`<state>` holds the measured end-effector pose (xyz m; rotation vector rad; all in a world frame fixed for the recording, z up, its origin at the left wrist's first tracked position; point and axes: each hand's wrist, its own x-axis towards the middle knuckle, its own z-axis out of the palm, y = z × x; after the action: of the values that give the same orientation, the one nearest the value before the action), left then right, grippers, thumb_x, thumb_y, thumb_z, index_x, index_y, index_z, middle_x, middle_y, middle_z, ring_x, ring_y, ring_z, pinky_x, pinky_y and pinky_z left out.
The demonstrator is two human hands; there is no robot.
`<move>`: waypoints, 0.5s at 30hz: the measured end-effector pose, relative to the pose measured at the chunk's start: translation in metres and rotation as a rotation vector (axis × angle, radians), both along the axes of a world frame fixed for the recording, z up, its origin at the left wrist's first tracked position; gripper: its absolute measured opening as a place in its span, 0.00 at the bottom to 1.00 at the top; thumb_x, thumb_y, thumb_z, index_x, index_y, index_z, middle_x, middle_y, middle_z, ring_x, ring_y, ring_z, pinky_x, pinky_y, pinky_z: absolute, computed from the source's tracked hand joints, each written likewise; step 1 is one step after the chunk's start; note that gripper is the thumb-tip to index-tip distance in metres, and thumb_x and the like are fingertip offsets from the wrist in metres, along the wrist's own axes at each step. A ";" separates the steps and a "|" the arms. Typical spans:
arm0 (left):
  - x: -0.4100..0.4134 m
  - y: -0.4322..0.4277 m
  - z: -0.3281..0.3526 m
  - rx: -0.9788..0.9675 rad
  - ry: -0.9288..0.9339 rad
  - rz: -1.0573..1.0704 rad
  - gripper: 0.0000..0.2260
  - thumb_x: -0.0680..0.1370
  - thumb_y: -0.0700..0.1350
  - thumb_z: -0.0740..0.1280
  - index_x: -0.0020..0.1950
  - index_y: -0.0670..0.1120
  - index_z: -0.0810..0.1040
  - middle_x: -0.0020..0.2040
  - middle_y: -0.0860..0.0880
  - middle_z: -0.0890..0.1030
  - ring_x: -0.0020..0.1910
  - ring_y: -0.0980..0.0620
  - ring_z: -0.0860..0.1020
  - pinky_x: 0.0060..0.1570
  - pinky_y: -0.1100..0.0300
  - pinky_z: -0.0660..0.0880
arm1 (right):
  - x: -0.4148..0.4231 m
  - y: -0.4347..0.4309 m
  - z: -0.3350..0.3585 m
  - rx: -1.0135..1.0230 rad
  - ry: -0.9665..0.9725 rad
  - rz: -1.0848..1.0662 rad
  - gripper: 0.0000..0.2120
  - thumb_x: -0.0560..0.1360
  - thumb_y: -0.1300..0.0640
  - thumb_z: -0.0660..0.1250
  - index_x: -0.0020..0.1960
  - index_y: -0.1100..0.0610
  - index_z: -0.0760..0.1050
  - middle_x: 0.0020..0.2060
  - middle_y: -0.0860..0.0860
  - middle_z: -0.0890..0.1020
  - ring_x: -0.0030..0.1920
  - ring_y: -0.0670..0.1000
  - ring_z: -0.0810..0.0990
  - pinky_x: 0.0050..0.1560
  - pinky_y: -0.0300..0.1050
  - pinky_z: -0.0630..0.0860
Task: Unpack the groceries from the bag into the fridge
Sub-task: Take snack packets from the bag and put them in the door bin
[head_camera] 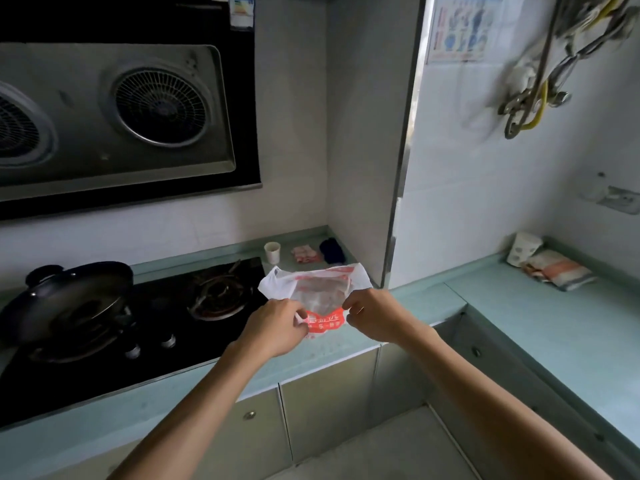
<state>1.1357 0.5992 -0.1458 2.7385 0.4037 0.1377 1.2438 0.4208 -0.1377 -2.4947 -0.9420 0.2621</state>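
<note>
— Bag — where is it?

— On the green counter just right of the stove, between both hands. The left hand pinches its near edge on one side, the right hand pinches the other, pulling the mouth apart.

— What's inside?

— Something pale and pinkish shows through the plastic — too blurred to name. Behind it stand a paper cup and a small packet.

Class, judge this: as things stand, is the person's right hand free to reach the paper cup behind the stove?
Probably not at once: the right hand is pinching the plastic bag, as is the left hand. The paper cup stands unobstructed on the counter beyond the bag.
</note>
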 end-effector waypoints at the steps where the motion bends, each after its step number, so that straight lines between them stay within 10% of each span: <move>1: 0.010 0.003 -0.005 0.001 0.001 0.003 0.12 0.75 0.49 0.66 0.57 0.51 0.81 0.52 0.51 0.84 0.53 0.49 0.81 0.49 0.54 0.78 | 0.013 0.007 -0.005 -0.008 0.003 0.015 0.15 0.75 0.60 0.65 0.60 0.53 0.80 0.56 0.51 0.84 0.53 0.52 0.82 0.55 0.45 0.79; 15: 0.209 0.067 -0.105 -0.075 0.142 0.147 0.12 0.76 0.41 0.63 0.57 0.46 0.81 0.55 0.48 0.84 0.56 0.48 0.81 0.53 0.53 0.78 | 0.238 0.107 -0.122 -0.111 0.115 0.213 0.17 0.75 0.69 0.59 0.59 0.58 0.79 0.59 0.53 0.81 0.58 0.55 0.80 0.60 0.46 0.77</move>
<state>1.3448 0.6666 -0.2510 2.6516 0.6369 -0.0343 1.4823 0.5274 -0.2593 -2.4480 -1.1743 0.5340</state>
